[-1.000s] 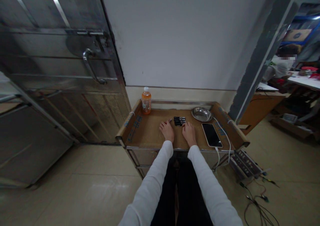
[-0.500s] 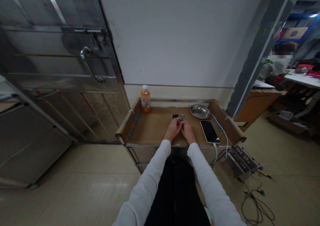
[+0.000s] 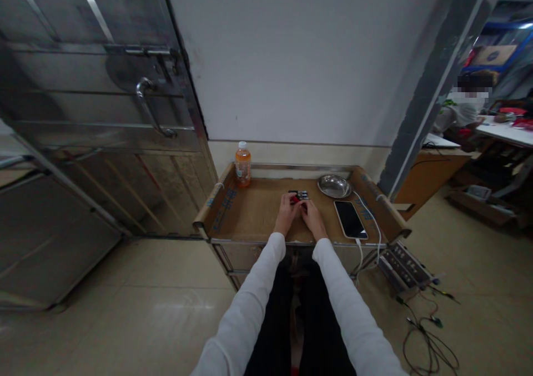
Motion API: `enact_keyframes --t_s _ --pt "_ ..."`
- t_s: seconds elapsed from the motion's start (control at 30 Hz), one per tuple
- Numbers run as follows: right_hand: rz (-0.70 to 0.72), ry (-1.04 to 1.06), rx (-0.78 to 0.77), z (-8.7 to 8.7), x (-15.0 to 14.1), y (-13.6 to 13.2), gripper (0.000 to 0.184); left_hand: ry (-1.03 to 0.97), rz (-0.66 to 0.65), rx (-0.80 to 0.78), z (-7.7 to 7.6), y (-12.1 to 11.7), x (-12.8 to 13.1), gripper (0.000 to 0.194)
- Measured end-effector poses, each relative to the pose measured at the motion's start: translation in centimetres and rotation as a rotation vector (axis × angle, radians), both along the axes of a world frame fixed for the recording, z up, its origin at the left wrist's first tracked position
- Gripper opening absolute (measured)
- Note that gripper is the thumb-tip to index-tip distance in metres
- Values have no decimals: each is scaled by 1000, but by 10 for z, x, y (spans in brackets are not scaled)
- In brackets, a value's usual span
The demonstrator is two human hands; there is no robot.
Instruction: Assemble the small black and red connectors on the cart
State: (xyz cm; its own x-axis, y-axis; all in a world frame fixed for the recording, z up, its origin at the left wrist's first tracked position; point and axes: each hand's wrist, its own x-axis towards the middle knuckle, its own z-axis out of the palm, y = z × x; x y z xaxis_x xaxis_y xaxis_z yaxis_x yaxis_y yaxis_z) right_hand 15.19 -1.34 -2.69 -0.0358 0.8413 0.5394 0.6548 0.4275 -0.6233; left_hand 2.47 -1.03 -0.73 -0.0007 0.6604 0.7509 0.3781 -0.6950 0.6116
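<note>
My left hand (image 3: 285,212) and my right hand (image 3: 312,215) meet in the middle of a low cart's brown top (image 3: 254,212). Their fingers are curled together around a small red object (image 3: 295,200) pinched between them. Just beyond the fingertips lies a small row of black stick-like pieces (image 3: 298,194); too small to tell what they are. White sleeves cover both arms.
An orange drink bottle (image 3: 243,165) stands at the cart's back left. A metal bowl (image 3: 333,186) and a phone (image 3: 350,219) on a white cable (image 3: 372,220) lie right. A steel door (image 3: 95,104) stands left, loose wires (image 3: 428,337) on the floor right, another person (image 3: 466,106) far right.
A second ago both hands lay flat and apart on the cart top. They have come together at the black pieces and now pinch a small red object between them.
</note>
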Motion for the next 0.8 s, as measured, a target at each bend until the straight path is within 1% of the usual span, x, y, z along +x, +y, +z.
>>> enact_keyframes --t_s 0.1,0.2,0.3,0.43,0.8 --pt "-16 49 10 -1 0 0 28 -52 32 -36 1 -1 -3 27" --pt "-13 48 7 1 1 -1 27 -66 60 -73 3 -2 -5 24" --pt "1 21 -13 4 2 -3 27 -68 45 -90 5 -2 -6 24" --pt "-18 -3 -41 9 1 -6 27 -76 38 -96 8 -4 -6 24" --pt "-82 -70 -68 13 -2 -9 27 -89 134 -98 9 -4 -8 24"
